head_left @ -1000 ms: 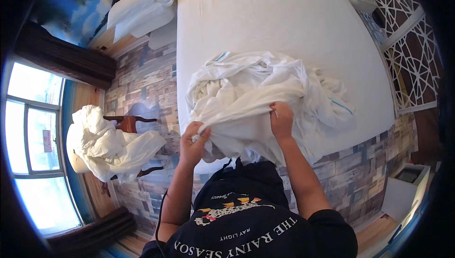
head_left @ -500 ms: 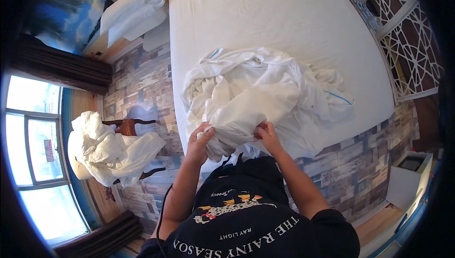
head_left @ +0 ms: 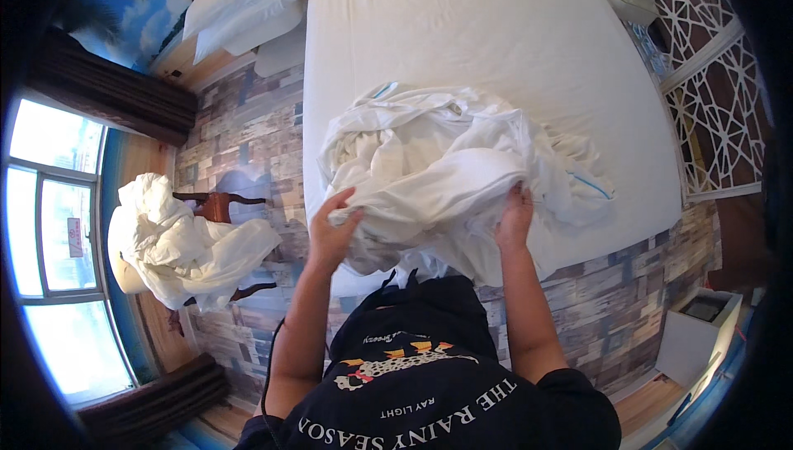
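Note:
A rumpled white duvet cover [head_left: 429, 177] with narrow blue strips lies heaped on the near part of the bed [head_left: 496, 28]. My left hand [head_left: 332, 228] is at the heap's near left edge, thumb and forefinger somewhat apart with a fold of the cloth between them. At the right, my right hand [head_left: 515, 217] pinches the cloth with fingertips partly hidden in it. Between both hands the fabric stretches in a loose band, and its near edge hangs down toward my waist.
Left of the bed, a chair [head_left: 216, 207] carries more white bedding [head_left: 182, 243]. White pillows [head_left: 248, 4] are stacked at the far left. A white lattice screen [head_left: 710, 95] stands right of the bed, and a pale box-like cabinet [head_left: 698, 330] is at the lower right.
My hands have moved farther apart, the right one going right and forward with the cloth, the left slightly left. The cloth between them is spread wider.

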Demonstrator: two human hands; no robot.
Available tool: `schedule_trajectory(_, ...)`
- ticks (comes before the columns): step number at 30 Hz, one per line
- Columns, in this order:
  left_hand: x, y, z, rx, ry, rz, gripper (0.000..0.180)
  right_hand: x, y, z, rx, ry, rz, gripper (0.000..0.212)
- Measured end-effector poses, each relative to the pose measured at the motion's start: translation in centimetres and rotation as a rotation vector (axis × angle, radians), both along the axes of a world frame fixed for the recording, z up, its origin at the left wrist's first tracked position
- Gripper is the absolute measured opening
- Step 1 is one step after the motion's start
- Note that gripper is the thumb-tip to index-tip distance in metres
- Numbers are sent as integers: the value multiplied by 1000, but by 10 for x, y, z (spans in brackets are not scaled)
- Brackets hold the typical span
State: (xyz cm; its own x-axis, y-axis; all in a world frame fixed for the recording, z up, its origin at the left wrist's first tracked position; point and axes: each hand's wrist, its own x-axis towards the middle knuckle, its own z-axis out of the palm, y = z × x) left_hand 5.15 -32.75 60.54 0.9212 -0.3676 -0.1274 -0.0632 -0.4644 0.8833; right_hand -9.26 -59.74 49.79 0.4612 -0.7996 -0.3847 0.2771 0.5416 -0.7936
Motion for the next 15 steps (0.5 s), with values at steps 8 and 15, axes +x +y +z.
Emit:
schedule_trajectory(8,9,9,-9,-186,28,204,16,-41,-35,-18,-194,130,-57,35)
schedule_trajectory(15,1,4,-1,-304,141,82,10,-25,3,11,-1274,693,-6,53)
